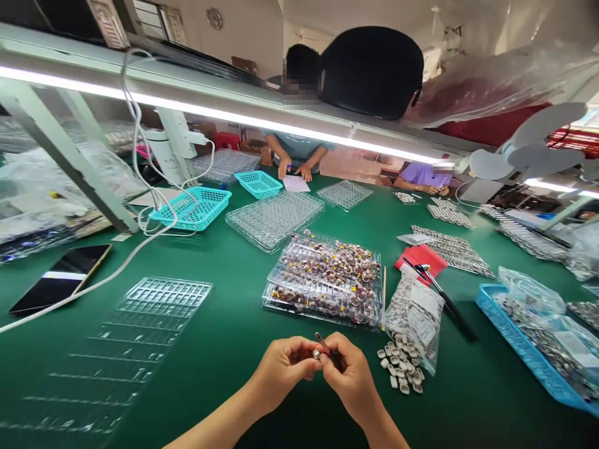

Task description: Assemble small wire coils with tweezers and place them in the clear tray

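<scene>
On a green tabletop point(224, 355), a stack of clear trays point(327, 280) crowded with small brown, white and yellow-flecked pieces is the landmark. Your two bare hands meet just on the near side of this stack. Your left hand point(289, 365) pinches a small shiny piece point(316, 354) between thumb and fingers. Your right hand point(345, 369) holds a slim dark tool point(322, 342) in bent fingers, its end rising beside the piece; the fingers partly hide both.

Right of the stack, a thin wooden stick point(384, 299) lies just beside it, then a clear bag of pale pieces point(407, 302), with loose pale pieces point(401, 368) spread at the bag's near end. Farther right is a blue basket point(515, 349) holding bagged parts. Left of the stack lies a clear molded tray point(154, 318). Beyond the stack, a co-worker's hands point(294, 169) rest by a pale pink paper point(296, 183).
</scene>
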`<action>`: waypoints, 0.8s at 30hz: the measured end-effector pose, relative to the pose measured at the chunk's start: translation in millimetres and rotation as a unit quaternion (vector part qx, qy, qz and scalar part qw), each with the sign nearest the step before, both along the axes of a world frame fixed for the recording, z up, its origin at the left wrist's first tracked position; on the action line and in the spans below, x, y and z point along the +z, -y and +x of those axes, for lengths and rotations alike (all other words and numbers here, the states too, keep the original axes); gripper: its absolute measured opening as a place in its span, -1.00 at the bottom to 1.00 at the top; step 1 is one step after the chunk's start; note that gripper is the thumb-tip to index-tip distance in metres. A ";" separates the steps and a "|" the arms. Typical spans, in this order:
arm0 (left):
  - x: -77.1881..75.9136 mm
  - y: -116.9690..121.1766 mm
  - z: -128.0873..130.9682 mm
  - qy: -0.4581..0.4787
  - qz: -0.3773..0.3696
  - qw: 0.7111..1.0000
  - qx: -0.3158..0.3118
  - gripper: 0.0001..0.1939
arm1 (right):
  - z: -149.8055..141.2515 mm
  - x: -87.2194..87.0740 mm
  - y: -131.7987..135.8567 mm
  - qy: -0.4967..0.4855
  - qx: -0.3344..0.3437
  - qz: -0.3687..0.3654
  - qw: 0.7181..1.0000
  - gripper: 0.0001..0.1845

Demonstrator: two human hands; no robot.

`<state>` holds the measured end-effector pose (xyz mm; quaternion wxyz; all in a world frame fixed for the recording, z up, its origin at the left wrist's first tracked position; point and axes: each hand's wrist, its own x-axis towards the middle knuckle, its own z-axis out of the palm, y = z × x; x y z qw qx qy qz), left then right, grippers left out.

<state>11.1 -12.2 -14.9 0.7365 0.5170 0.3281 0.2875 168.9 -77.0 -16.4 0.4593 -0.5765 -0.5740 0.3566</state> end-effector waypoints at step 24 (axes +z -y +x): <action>-8.3 1.5 1.0 0.020 -0.014 1.000 0.016 -0.75 | 1.9 -10.6 -3.7 -0.045 -0.003 -0.022 0.999 -0.78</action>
